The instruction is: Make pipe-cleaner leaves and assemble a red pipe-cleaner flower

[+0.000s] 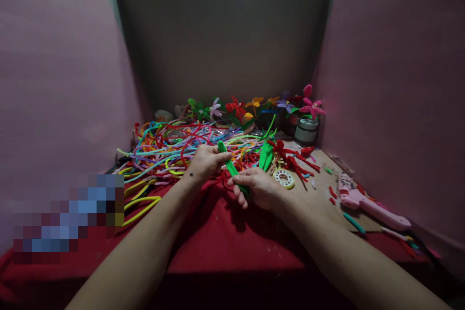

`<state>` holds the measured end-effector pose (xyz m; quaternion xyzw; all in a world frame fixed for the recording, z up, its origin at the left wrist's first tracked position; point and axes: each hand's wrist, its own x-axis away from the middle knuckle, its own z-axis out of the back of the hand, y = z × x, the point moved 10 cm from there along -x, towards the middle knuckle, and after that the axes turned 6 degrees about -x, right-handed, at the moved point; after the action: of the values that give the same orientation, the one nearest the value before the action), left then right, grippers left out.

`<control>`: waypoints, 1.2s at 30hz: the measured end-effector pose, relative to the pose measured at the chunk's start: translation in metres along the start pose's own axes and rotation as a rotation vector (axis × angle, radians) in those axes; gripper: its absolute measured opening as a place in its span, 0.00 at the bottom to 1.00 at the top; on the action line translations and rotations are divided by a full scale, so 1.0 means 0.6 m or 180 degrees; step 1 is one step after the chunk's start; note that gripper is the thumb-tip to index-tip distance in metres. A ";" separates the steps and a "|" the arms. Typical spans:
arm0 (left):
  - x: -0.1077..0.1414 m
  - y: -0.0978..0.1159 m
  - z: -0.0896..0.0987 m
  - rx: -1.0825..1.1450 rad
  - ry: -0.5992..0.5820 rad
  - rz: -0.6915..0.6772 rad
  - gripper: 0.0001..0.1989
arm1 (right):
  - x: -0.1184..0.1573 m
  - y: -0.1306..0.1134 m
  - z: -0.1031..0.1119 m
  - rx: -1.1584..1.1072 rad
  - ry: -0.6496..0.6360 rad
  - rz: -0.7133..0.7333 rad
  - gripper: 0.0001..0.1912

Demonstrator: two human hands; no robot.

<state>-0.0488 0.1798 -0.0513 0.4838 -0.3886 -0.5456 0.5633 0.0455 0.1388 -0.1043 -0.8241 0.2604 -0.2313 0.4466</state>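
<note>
Through the head camera, I look forward and down at a desk draped in red cloth (236, 247), between two pinkish walls. My left hand (207, 161) pinches the upper end of a green strip (230, 164), thumb and fingers closed on it. My right hand (258, 185) grips the lower end, its palm partly turned up and its fingertips showing beneath. The green strip slants between them, above the near part of the desk, in the middle of the view.

Behind the left hand spreads a crowded heap of fuzzy stems (170, 143) in many colours, close around that hand's far side. Just beyond the right hand are a green leaf shape (266, 156), tangled red stems (298, 168) and a yellow-rimmed disc (284, 178). These take up the space on that side.

Further right, a brown board (317, 193) carries small scraps and a pink tool (374, 208) with a long handle; my right forearm hides part of the board. Along the back stand fuzzy flowers, among them a red flower (236, 107), an orange flower (255, 101) and a pink flower (313, 107) above a grey pot (306, 131). At left, a pixelated patch masks whatever is there.
</note>
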 end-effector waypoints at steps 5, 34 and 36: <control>0.000 -0.006 0.002 0.0152 0.0165 0.0033 0.16 | 0.001 0.002 0.000 0.0096 0.0072 -0.0025 0.06; 0.021 0.057 0.076 -0.1655 0.1717 -0.0843 0.14 | -0.002 0.008 0.012 0.0420 0.0295 -0.0001 0.08; 0.017 0.054 0.075 -0.1660 0.1694 -0.0818 0.14 | -0.001 0.009 0.011 0.0416 0.0253 -0.0039 0.08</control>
<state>-0.0834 0.1621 -0.0108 0.4937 -0.0137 -0.5476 0.6754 0.0479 0.1406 -0.1121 -0.7849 0.2572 -0.2831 0.4874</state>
